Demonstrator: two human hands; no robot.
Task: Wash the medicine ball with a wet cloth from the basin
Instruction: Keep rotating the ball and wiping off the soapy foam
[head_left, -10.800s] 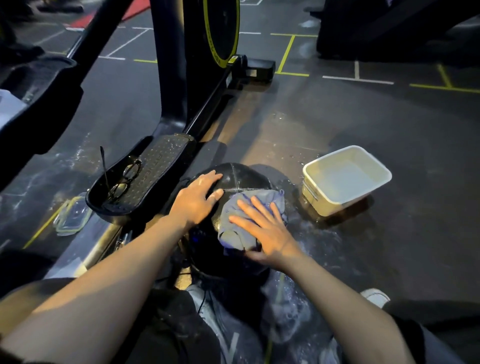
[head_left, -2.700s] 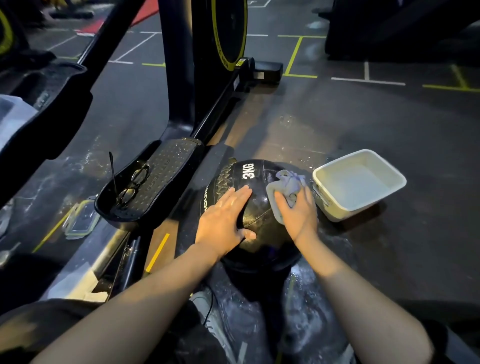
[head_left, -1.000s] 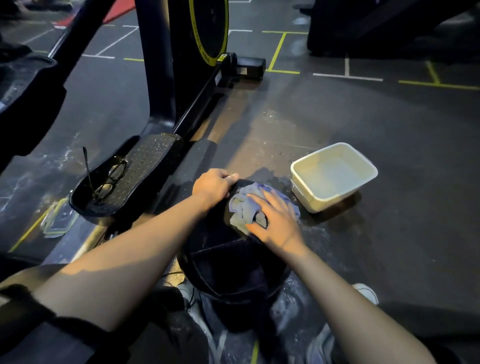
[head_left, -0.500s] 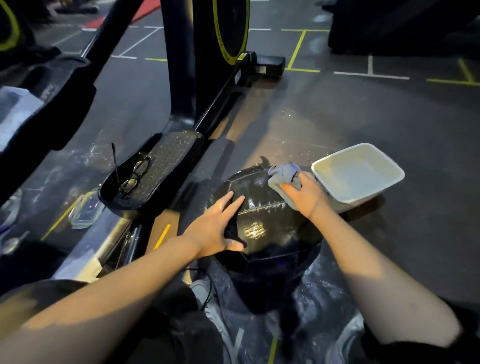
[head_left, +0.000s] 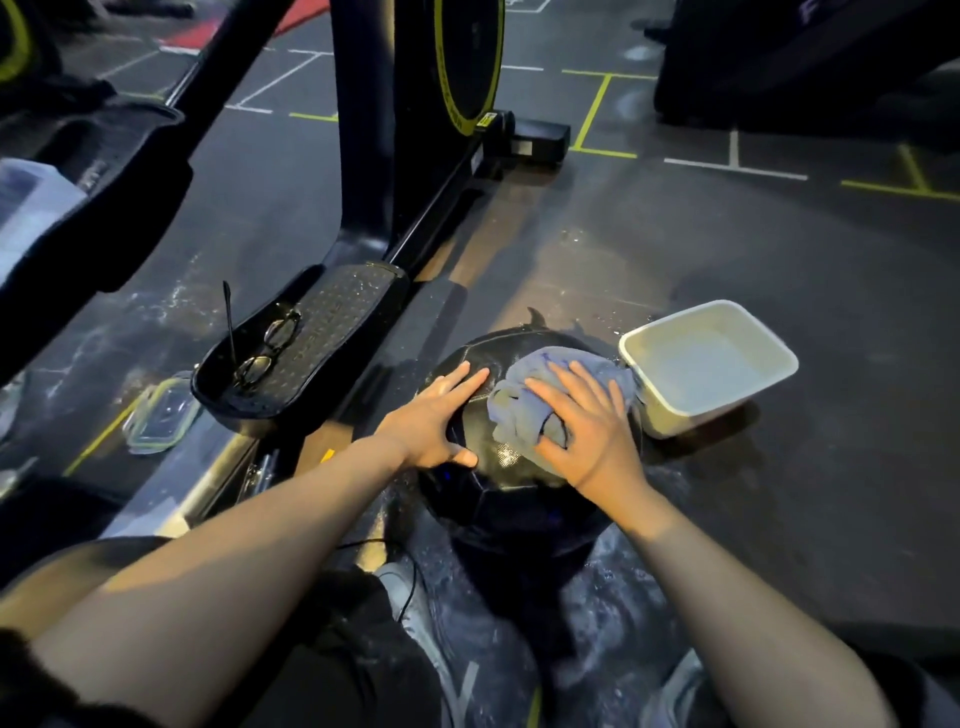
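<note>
medicine ball (head_left: 511, 483): black, round, no long axis, on wet floor (head_left: 779, 291) | cloth (head_left: 524, 402): blue-grey, bunched on ball top | right hand (head_left: 587, 431): fingers spread flat, pressing cloth | left hand (head_left: 434, 421): flat on ball's left side, holding nothing | basin (head_left: 670, 415): white, just right of ball | glasses (head_left: 267, 345): on black footplate (head_left: 332, 327), left.

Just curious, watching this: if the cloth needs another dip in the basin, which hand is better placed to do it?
The right hand. It already presses the cloth on the ball, and the basin sits just beyond it on that side. The left hand lies flat, steadying the ball on the far side.
</note>
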